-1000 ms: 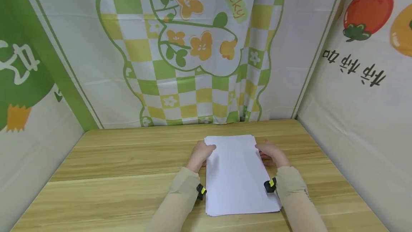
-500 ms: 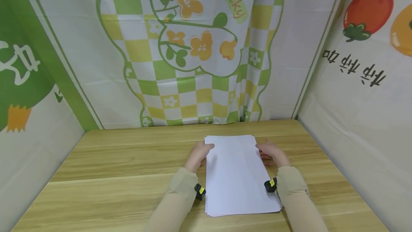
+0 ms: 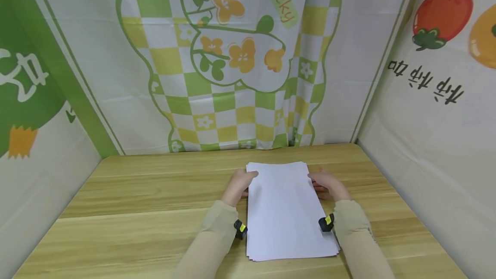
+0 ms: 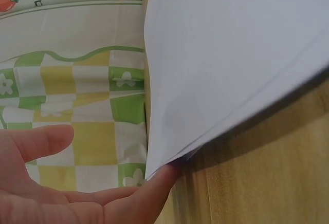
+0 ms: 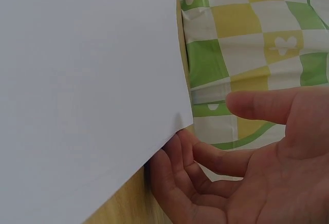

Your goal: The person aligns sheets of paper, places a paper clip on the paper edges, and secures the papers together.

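A stack of white paper sheets [image 3: 286,216] lies lengthwise on the wooden table, its lower corners slightly uneven. At its left edge, near the far corner, is my left hand [image 3: 236,185]. In the left wrist view, fingertips [image 4: 167,176] touch the edge of the stack from below, while the thumb [image 4: 49,142] stands raised apart from the sheets. My right hand [image 3: 329,183] is opposite, at the right edge. Its bent fingers [image 5: 177,167] rest against the paper's edge in the right wrist view, their tips partly hidden under it, with the thumb [image 5: 259,106] held away.
The wooden table [image 3: 147,193] extends widely to the left of the paper. A checked green and yellow curtain [image 3: 228,119] hangs behind the table's far edge. Printed cloth walls [image 3: 434,141] stand on both sides. Each wrist carries a small black camera [image 3: 326,223].
My left hand has shifted slightly left, its thumb reaching less far over the paper. The stack's near edge sits very slightly closer to me. The right hand has barely moved.
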Motion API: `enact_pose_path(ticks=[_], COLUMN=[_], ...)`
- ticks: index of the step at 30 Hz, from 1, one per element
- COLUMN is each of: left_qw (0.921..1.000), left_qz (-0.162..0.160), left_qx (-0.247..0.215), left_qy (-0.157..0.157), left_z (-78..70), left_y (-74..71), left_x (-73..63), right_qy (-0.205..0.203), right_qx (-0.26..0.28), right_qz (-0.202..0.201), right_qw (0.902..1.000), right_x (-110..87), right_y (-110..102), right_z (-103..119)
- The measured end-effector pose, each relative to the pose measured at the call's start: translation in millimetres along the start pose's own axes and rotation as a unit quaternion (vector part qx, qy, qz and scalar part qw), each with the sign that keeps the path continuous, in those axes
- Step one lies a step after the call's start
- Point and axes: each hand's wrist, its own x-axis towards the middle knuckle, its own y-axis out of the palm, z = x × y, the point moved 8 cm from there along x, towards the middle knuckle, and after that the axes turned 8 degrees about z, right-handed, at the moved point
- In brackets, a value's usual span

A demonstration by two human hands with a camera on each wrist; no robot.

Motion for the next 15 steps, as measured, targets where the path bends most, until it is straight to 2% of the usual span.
enact_pose_path(ticks=[8,15], left_qw=[1.0000,1.0000], left_qz=[0.001,0.003], left_qx=[-0.002,0.002], left_qy=[0.001,-0.005], left_z=[1.0,2.3], left_y=[0.9,1.5], left_x=[0.1,3.3], right_qy=[-0.001,0.000], right_qx=[-0.001,0.030], right_qz=[-0.001,0.005], right_qw=[1.0000,0.9996], right_x=[0.1,0.9], right_y=[0.0,3.0], right_z=[0.7,2.4])
